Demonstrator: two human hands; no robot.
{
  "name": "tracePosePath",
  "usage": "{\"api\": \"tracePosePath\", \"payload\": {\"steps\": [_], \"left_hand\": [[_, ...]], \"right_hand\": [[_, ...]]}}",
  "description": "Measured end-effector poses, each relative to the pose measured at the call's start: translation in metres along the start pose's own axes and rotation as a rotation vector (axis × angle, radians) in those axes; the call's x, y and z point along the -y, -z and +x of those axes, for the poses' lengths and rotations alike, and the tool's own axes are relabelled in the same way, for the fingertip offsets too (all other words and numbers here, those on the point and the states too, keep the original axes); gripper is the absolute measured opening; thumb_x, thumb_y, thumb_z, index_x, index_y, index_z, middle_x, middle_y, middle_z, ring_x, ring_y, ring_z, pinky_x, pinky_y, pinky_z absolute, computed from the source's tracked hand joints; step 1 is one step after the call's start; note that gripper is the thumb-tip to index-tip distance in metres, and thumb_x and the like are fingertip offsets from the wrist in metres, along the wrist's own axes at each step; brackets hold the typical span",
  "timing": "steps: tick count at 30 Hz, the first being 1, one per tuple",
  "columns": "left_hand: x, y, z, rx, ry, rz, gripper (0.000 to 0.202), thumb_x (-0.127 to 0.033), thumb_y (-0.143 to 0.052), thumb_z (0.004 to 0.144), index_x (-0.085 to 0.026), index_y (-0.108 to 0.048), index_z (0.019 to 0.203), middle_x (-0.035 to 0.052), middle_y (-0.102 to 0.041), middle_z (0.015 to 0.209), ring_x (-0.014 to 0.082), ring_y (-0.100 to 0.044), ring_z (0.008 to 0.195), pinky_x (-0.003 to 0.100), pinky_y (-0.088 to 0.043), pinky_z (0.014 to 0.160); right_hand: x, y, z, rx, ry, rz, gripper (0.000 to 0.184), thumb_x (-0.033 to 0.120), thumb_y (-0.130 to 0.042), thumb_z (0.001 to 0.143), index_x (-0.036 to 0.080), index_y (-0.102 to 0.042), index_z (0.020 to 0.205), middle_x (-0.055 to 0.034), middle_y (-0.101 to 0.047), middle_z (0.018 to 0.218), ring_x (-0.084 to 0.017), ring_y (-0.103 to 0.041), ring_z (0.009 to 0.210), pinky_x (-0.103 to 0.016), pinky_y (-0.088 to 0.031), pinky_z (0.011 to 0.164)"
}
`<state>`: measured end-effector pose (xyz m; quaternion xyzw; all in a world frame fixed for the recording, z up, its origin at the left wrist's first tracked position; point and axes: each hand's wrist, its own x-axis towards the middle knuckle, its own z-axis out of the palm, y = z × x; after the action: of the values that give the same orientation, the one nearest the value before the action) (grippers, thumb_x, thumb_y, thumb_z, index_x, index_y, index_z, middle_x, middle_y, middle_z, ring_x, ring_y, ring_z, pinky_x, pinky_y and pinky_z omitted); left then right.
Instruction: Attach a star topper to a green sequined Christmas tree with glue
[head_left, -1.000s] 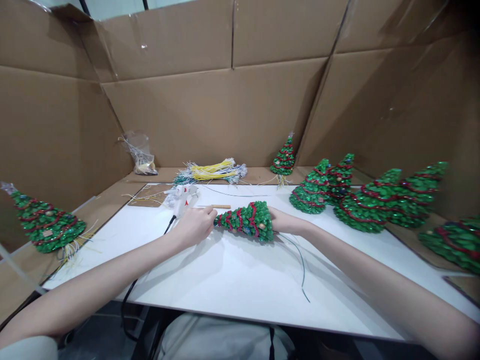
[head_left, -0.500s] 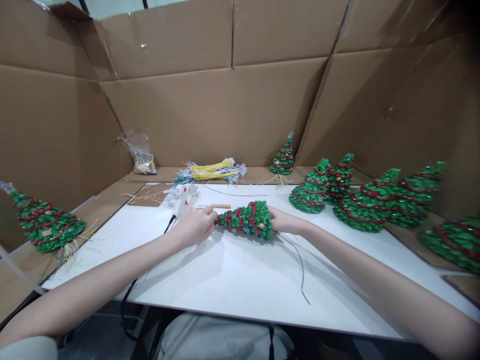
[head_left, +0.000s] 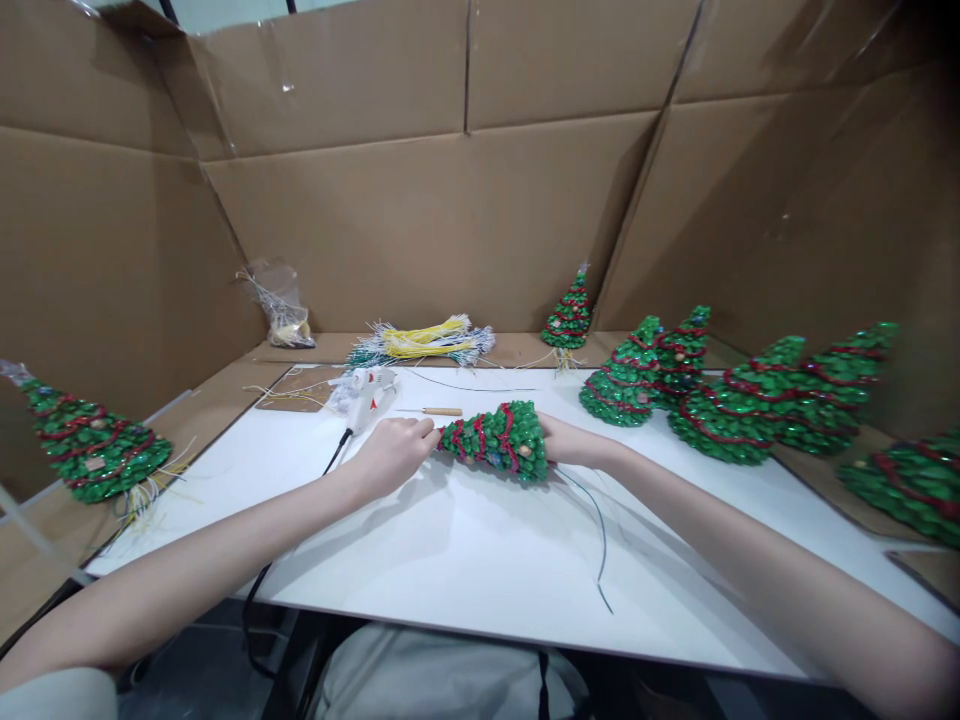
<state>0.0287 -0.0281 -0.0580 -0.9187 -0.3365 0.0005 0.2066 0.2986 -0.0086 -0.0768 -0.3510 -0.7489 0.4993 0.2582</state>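
1. On the white board, at its centre, a small green tree is held on its side, tip toward 9 o'clock.
2. Its tip is pinched by the left hand; its base is gripped by the right hand, fingers hidden, apparently for steadiness.
3. At 11 o'clock, a glue gun lies within reach.
4. At 2 o'clock, decorated trees are kept aside.

Right fingers: hidden behind the base of the small green tree.
Tree at bench's right edge: cut off by the frame edge.
Clear bag at far left corner: contents too small to tell.
Glue gun cord: lost under the bench's near edge.
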Motion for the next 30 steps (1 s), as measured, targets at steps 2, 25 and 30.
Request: {"api": "tracePosePath", "payload": {"steps": [2, 25, 30], "left_hand": [[0.000, -0.001, 0.000, 0.004, -0.015, 0.009, 0.017, -0.005, -0.042, 0.086, -0.013, -0.057, 0.083, 0.0069, -0.060, 0.080, 0.0211, -0.062, 0.072, 0.031, -0.042, 0.060], [0.045, 0.009, -0.075, -0.105, 0.567, -0.211, 0.032, -0.039, -0.038, 0.092, -0.019, -0.060, 0.080, 0.0024, -0.066, 0.084, 0.0140, -0.060, 0.065, 0.024, -0.035, 0.060], [0.056, -0.007, -0.070, 0.007, 0.678, -0.251, 0.038, -0.049, -0.036, 0.090, -0.022, -0.059, 0.105, 0.0034, -0.065, 0.095, 0.0180, -0.062, 0.074, 0.025, -0.037, 0.060]], "right_hand": [[-0.001, -0.001, 0.000, -0.012, 0.007, -0.005, 0.042, 0.034, -0.069, 0.064, 0.013, -0.062, 0.100, -0.0060, -0.067, 0.090, -0.022, -0.059, 0.081, -0.032, -0.052, 0.070], [-0.011, -0.005, 0.000, -0.102, 0.012, -0.044, 0.043, 0.042, -0.072, 0.063, 0.013, -0.065, 0.094, -0.0067, -0.068, 0.085, -0.025, -0.061, 0.082, -0.036, -0.052, 0.076], [-0.010, -0.005, 0.000, -0.078, 0.050, -0.048, 0.033, 0.040, -0.068, 0.067, 0.014, -0.066, 0.088, -0.0078, -0.069, 0.088, -0.027, -0.062, 0.087, -0.038, -0.052, 0.079]]}}
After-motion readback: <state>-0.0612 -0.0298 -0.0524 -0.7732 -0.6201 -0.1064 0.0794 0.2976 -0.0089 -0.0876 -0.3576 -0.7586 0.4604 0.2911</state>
